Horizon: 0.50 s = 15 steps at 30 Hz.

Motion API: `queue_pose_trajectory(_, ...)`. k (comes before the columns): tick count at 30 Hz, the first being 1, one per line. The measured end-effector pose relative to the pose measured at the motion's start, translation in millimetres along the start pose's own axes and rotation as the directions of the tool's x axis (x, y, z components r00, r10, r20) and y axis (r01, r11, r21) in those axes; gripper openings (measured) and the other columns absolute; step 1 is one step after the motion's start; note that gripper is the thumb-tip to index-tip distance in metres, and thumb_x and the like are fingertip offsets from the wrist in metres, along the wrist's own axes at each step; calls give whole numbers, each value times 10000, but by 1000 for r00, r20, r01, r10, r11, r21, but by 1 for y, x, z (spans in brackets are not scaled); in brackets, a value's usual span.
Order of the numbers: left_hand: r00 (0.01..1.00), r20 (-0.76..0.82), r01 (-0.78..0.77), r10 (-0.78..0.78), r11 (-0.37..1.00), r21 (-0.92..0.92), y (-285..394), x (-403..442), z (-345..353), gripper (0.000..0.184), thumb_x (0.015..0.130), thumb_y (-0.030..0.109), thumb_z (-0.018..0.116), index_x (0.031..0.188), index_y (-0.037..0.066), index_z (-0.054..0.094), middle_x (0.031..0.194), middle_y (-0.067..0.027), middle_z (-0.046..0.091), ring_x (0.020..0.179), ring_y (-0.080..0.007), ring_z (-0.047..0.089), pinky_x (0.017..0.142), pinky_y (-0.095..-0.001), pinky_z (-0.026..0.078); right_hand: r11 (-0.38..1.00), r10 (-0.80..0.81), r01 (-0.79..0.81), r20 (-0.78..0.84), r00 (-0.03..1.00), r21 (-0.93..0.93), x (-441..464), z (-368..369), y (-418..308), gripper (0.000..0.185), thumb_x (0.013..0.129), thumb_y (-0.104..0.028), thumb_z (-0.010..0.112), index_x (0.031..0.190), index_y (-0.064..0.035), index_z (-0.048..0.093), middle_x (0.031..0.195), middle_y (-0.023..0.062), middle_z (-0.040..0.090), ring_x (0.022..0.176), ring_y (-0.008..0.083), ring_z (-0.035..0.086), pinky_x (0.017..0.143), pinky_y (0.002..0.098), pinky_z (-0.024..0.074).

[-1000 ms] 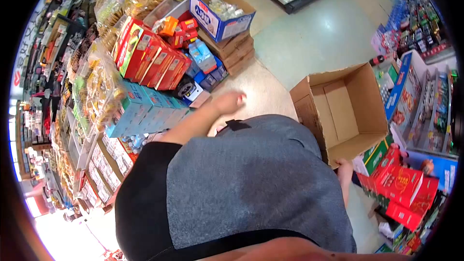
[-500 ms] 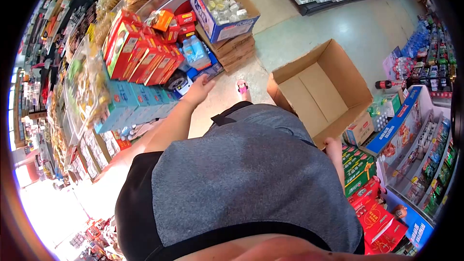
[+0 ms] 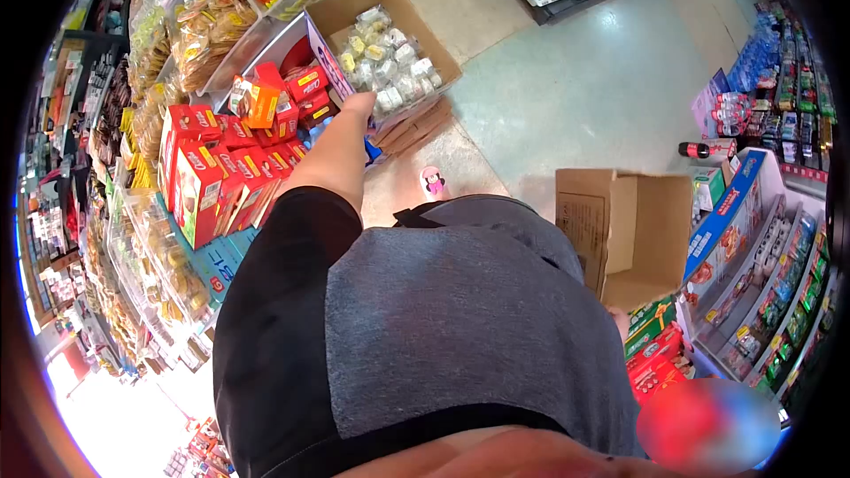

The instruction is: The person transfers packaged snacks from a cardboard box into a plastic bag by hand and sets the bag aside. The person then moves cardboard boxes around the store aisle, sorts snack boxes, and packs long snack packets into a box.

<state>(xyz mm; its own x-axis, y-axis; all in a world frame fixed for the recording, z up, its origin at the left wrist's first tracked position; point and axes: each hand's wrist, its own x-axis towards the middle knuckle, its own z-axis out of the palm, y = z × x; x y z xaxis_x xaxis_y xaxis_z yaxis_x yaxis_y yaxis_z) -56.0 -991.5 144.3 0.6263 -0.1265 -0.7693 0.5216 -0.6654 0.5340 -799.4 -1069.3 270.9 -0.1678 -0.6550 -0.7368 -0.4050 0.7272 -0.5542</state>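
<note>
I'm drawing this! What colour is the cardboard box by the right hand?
The cardboard box is light brown, best seen in the head view.

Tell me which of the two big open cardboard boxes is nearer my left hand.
The box holding small wrapped pieces; its edge is at your left hand. The brown box by your right hand shows only bare cardboard inside.

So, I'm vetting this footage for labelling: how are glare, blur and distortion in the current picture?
Head view: lower left blown out white, milder shine on the floor; head view: a round blur at lower right hides what lies there; head view: wide-angle distortion, with black corners; head view: the brown carton looks fairly crisp.
</note>
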Motion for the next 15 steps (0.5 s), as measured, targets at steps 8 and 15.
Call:
queue_pose_trajectory(8,999,28,18,-16,996,-84,-16,-27,-3,191,843,2,481,976,-55,606,913,-197,634,674,-319,659,482,-407,587,992,109,-106,50,993,-70,69,-9,-68,96,770,-74,534,843,-22,571,784,119,583,707,306,595,599,439,496)
queue_pose_trajectory(15,999,25,-25,24,999,25,-73,-119,28,300,755,-26,491,1017,-137,584,888,-231,626,625,-321,654,487,-418,582,980,122,-88,194,973,-176,203,-15,-195,151,787,-60,500,916,-14,562,877,148,585,789,327,600,649,471,515)
